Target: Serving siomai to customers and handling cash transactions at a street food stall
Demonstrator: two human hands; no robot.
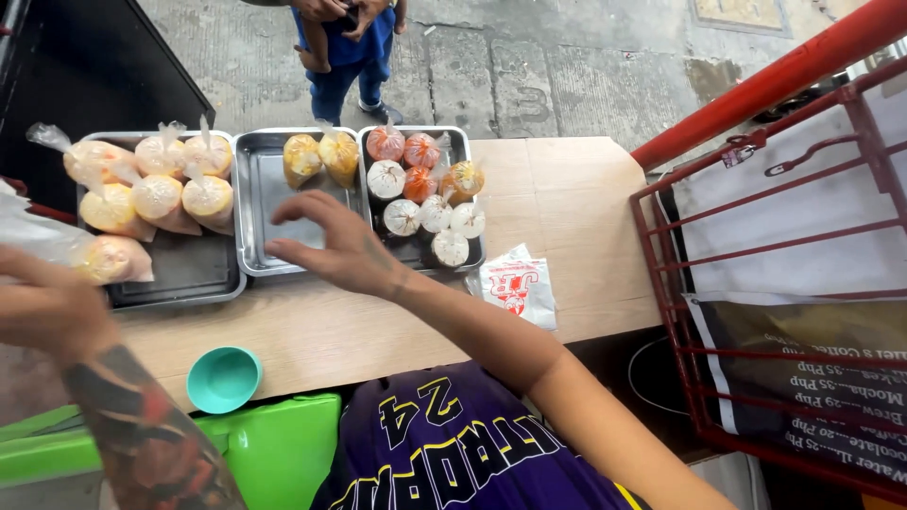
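My right hand (340, 247) hovers open, fingers spread, over the front right corner of the middle metal tray (260, 203), which holds two yellow food bags (321, 157) at its back. My left hand (42, 307) is at the left edge, closed around a clear plastic bag of orange food (104, 257) held over the left tray (184, 274). That left tray carries several knotted bags of yellow-orange food (161, 194). The right tray (465, 142) holds several small bags, white and orange (420, 203).
A white and red plastic packet (520, 283) lies on the wooden counter (557, 208) right of the trays. A teal bowl (224, 379) sits at the counter's near edge above a green bin (274, 444). A red metal rack (756, 236) stands right. A person in blue (350, 57) stands beyond the counter.
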